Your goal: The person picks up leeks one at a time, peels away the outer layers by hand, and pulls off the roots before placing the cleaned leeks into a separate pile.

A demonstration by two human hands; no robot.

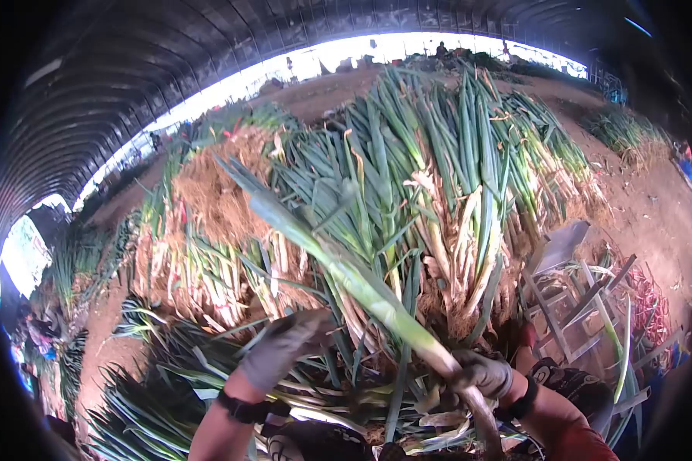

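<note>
A long green onion stalk (pixel 377 300) runs diagonally across the view, its leaves at the upper left and its pale stem at the lower right. My gloved right hand (pixel 483 375) is wrapped round the pale stem. To the left of the stalk, apart from it, is my gloved left hand (pixel 288 346); it is blurred and its fingers are hard to make out. Big bundles of green onions (pixel 469 230) stand just beyond both hands. Loose green leaves (pixel 154 407) lie below and to the left.
A frame of slats (pixel 569 315) stands at the right, with red strands (pixel 650 300) on the ground beside it. Bundles with tangled roots (pixel 223 184) are at the left. Another pile of onions (pixel 627 134) lies at the far right, under a curved roof (pixel 131 84).
</note>
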